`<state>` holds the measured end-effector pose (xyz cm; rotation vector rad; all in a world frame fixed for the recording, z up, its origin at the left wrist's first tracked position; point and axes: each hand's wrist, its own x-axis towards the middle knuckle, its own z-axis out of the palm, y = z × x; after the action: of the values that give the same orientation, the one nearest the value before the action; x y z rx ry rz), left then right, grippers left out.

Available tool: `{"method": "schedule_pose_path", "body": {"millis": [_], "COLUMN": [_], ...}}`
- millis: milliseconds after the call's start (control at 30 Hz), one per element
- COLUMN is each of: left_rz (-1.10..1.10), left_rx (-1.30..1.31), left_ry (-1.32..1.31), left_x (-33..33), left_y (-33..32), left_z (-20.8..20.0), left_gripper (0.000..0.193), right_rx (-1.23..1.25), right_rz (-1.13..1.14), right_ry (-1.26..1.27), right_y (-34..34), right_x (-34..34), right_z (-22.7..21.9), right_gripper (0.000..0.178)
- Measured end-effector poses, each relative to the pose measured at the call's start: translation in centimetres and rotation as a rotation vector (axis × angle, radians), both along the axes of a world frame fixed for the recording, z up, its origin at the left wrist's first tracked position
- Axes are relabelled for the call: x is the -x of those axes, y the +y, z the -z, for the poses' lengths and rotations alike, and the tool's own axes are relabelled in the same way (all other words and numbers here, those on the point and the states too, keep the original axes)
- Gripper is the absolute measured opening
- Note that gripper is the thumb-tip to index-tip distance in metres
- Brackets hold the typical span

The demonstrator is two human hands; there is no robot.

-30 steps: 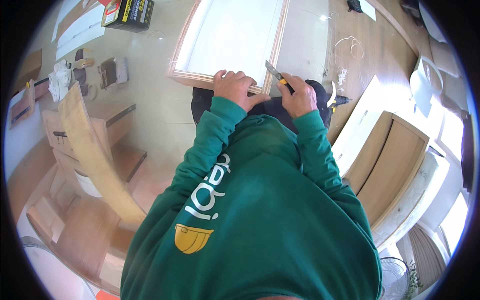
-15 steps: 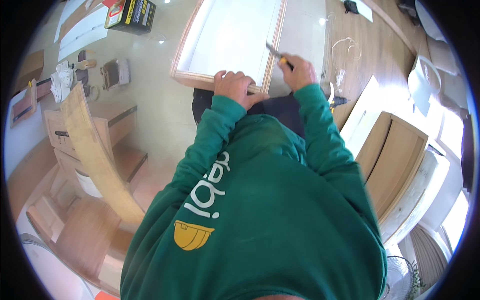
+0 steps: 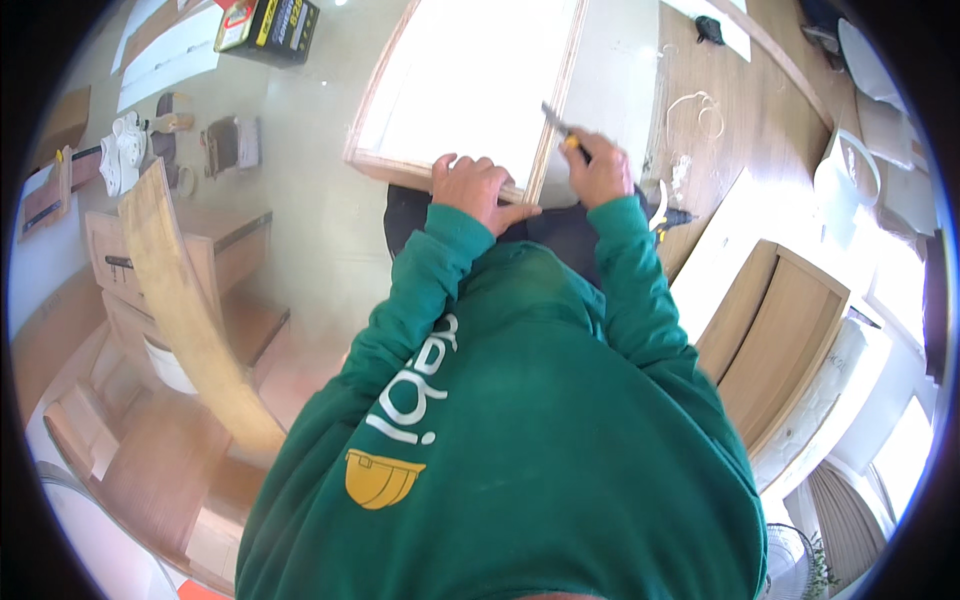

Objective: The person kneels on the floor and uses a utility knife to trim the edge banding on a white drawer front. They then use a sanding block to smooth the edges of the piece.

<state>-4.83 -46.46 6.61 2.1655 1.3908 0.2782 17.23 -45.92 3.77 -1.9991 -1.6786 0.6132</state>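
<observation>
A shallow wooden drawer box (image 3: 400,176) with a white inside lies in front of me, its near end over my dark-trousered lap. My left hand (image 3: 470,192) grips the near rim close to the right corner, fingers over the top and thumb stretched to the right. My right hand (image 3: 603,172) is closed round the black-and-yellow handle of a utility knife (image 3: 553,117). Its grey blade points away from me, over the box's right side wall. Whether the blade touches the wood I cannot tell.
A dark adhesive can (image 3: 268,32) stands at the far left, with white shoes (image 3: 125,152) and a brush (image 3: 222,145) nearer. A long curved board (image 3: 180,290) leans by wooden cabinets. To my right are a power drill (image 3: 675,222), a cord loop (image 3: 697,112) and a wooden panel (image 3: 780,350).
My right hand and the knife have come slightly nearer to me, and the blade sits at a steeper angle. My left hand keeps its hold on the rim.
</observation>
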Motion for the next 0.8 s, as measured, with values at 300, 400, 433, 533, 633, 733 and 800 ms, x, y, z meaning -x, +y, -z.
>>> {"method": "schedule_pose_path", "body": {"millis": [300, 400, 433, 533, 633, 733, 800], "left_rz": [0.0, -0.015, -0.008, 0.003, -0.003, -0.006, -0.005], "left_rx": [-0.022, 0.003, -0.011, -0.037, -0.014, -0.017, -0.072], "left_ry": [-0.01, -0.032, -0.015, 0.007, -0.012, -0.005, -0.008], "left_x": [0.0, -0.1, 0.0, 0.1, 0.1, -0.1, 0.3], "left_y": [0.2, 0.3, 0.3, 0.1, 0.2, 0.0, -0.1], "left_z": [-0.3, -0.4, -0.4, -0.2, -0.4, -0.3, -0.1], "left_gripper": [0.056, 0.056, 0.056, 0.055, 0.056, 0.055, 0.053], "right_rx": [0.05, 0.131, 0.121, 0.098, 0.193, 0.159, 0.122], "right_rz": [-0.024, -0.01, -0.028, 0.018, 0.092, -0.036, -0.029], "right_ry": [-0.037, -0.02, -0.027, -0.029, -0.016, -0.07, -0.082], "right_y": [5.0, 6.3, 6.5, 6.9, 9.5, 10.3, 9.7], "right_x": [-1.4, -2.0, -2.0, -2.2, -2.9, -4.0, -3.9], "right_z": [0.5, 0.2, 0.3, 1.5, 1.5, 1.4, 2.4], "right_gripper": [0.035, 0.036, 0.036, 0.035, 0.034, 0.035, 0.035]}}
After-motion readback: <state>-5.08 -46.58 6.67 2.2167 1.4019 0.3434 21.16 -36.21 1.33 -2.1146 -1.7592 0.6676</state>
